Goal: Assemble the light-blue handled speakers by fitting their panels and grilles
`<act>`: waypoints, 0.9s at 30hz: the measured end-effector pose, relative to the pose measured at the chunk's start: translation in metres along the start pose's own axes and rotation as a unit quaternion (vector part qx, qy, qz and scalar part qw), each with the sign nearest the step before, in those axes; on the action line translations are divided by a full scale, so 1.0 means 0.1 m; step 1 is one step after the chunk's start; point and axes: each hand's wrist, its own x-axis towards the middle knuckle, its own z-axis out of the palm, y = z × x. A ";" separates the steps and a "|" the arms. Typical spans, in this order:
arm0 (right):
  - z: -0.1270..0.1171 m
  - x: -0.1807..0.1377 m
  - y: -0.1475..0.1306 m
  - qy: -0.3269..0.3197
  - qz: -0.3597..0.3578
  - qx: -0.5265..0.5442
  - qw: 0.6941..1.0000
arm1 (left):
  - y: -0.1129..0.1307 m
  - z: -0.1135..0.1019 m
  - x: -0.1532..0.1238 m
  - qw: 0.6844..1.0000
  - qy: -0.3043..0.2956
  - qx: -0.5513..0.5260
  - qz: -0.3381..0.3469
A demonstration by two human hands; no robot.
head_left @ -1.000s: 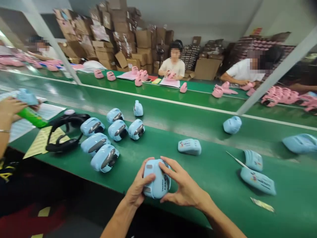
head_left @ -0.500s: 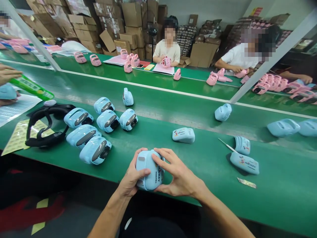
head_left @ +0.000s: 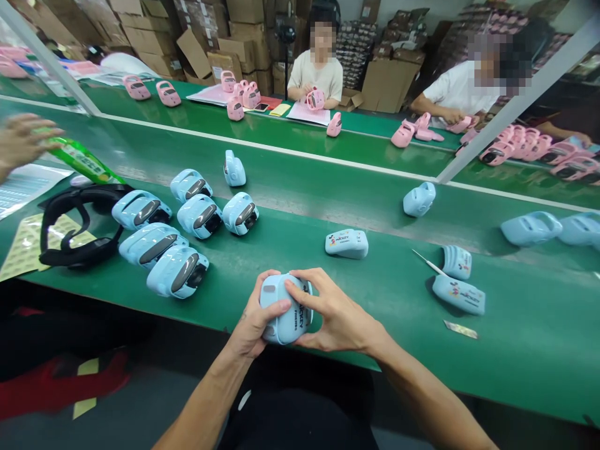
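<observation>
A light-blue plastic housing (head_left: 285,317) with "Mickey friends" print is held between my two hands near the table's front edge. My left hand (head_left: 255,319) wraps its left side, thumb across the front face. On the other side, my right hand (head_left: 330,312) grips the printed panel, fingers on top and thumb underneath. Beyond them lies a loose printed blue cover (head_left: 347,244). To the right are another printed cover (head_left: 459,295), a curved printed piece (head_left: 456,262) and a thin white-handled pointed tool (head_left: 429,262).
Several blue housings with dark panels (head_left: 178,272) stand at left, beside a black headset strap (head_left: 79,244). A co-worker's hand (head_left: 25,144) is by a green packet (head_left: 87,164). A small strip (head_left: 460,329) lies at right. Across the green table (head_left: 290,181), people handle pink housings (head_left: 315,99).
The view has tilted slightly, so the scene sits higher. My hands keep their hold on the blue housing. The co-worker's hand at far left has moved over the green packet.
</observation>
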 end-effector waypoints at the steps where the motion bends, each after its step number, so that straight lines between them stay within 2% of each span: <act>1: 0.01 0.00 0.01 0.005 -0.001 0.003 1.000 | 0.00 0.00 0.01 1.000 0.005 0.000 0.001; 8: 0.09 0.05 0.11 0.000 0.025 0.025 0.999 | -0.03 0.03 0.06 0.999 0.053 -0.006 -0.001; 13: 0.06 0.11 0.22 -0.012 0.035 0.081 0.996 | -0.09 0.03 0.15 0.995 0.084 -0.062 -0.005; 15: 0.07 0.11 0.28 0.024 0.056 0.155 0.986 | -0.07 0.02 0.20 0.990 0.084 -0.111 -0.005; 16: 0.09 0.10 0.30 0.065 0.084 0.203 0.973 | -0.05 0.01 0.22 0.987 0.076 -0.139 0.001; 18: 0.18 0.07 0.32 0.170 0.172 0.310 0.919 | 0.00 0.01 0.27 0.980 0.047 -0.189 0.030; 20: 0.31 0.06 0.28 0.238 0.251 0.418 0.840 | 0.05 0.01 0.32 0.974 0.023 -0.214 0.068; 22: 0.46 0.09 0.19 0.239 0.270 0.517 0.776 | 0.05 0.02 0.36 0.973 0.023 -0.213 0.089; 24: 0.57 0.14 0.09 0.231 0.262 0.593 0.725 | 0.02 -0.01 0.39 0.976 0.040 -0.187 0.107; 27: 0.61 0.19 0.02 0.264 0.296 0.635 0.663 | 0.00 -0.09 0.39 0.984 0.026 -0.104 0.139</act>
